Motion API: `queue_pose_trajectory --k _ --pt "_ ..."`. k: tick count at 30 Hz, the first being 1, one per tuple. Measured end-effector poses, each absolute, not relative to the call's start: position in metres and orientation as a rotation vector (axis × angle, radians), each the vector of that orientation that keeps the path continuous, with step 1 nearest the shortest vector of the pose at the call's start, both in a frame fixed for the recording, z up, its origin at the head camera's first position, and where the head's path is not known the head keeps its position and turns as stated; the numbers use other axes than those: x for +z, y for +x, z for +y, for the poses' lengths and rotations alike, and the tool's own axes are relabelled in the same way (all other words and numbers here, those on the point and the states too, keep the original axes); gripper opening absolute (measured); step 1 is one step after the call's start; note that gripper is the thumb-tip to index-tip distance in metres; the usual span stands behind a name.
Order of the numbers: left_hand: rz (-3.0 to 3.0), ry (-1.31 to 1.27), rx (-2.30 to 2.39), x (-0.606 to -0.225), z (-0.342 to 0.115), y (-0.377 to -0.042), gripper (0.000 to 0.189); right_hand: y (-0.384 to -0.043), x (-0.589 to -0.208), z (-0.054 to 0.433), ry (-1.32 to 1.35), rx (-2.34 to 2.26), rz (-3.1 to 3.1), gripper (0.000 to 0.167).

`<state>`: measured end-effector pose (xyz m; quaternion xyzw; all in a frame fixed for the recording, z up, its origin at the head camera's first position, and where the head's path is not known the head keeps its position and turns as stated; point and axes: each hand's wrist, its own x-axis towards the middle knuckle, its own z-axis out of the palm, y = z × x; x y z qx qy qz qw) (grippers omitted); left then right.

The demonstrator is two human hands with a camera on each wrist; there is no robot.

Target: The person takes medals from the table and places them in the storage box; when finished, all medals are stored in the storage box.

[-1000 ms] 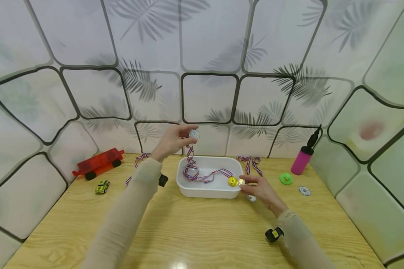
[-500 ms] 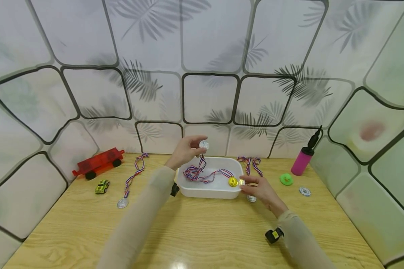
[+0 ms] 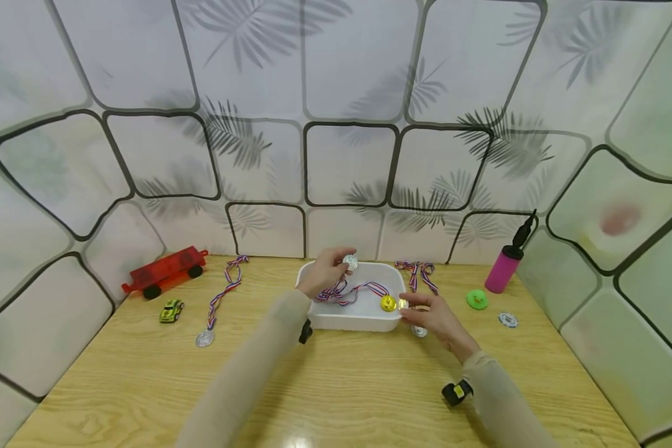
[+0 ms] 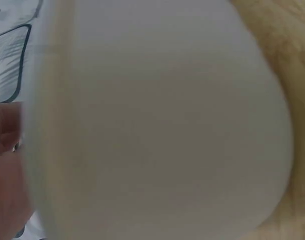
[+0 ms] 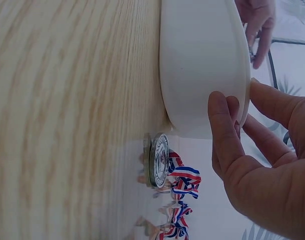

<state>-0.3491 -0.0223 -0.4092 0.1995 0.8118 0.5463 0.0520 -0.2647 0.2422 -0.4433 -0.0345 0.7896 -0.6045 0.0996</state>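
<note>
My left hand (image 3: 327, 271) pinches a silver medal (image 3: 350, 262) by its edge above the white plastic tray (image 3: 358, 323). Its striped ribbon trails into the tray. A gold medal (image 3: 388, 303) on a red, white and blue ribbon (image 3: 376, 288) lies in the tray's right end. At the tray's right rim, my right hand (image 3: 434, 316) pinches another gold medal (image 3: 404, 304), mostly hidden by fingers in the right wrist view. Under that hand a silver medal (image 5: 160, 160) rests on the table. A sleeve (image 4: 162, 125) fills most of the left wrist view.
Left on the table (image 3: 336, 386) are another silver medal (image 3: 205, 338), a yellow-green toy car (image 3: 171, 311) and a red toy trailer (image 3: 166, 272). Right stand a magenta hand pump (image 3: 503, 270), a green rubber duck (image 3: 476, 299) and a poker chip (image 3: 508, 320). A patterned curtain (image 3: 347, 162) hangs behind.
My left hand has moved right and down with the silver medal, from the tray's left side to over its middle. The left-side medal is uncovered. My right hand stays put.
</note>
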Motion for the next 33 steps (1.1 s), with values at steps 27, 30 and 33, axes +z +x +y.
queue_pose_trajectory --k 27,30,33 --pt "2.286 0.393 1.742 -0.445 0.015 -0.342 0.034 -0.263 -0.442 0.243 -0.153 -1.762 2.362 0.052" --pt "2.36 0.421 1.635 -0.447 0.016 -0.343 0.034 -0.263 -0.441 0.243 -0.153 -1.759 2.368 0.052" --pt "2.404 0.479 1.497 -0.449 0.017 -0.345 0.038 -0.263 -0.442 0.243 -0.147 -1.753 2.37 0.052"
